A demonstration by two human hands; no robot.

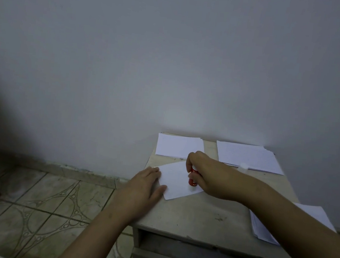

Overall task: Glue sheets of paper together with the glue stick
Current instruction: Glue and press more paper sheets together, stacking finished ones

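Red glue stick (192, 178) in right hand (206, 174) on sheet (177, 181); left hand (144, 183) flat.

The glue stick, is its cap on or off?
Probably off. The right hand presses the red glue stick down onto the sheet, and a small white cap-like thing stands apart on the table.

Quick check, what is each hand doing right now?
Left hand: open, flat, pressing the edge of the sheet.
Right hand: closed around the red glue stick, tip on the sheet.
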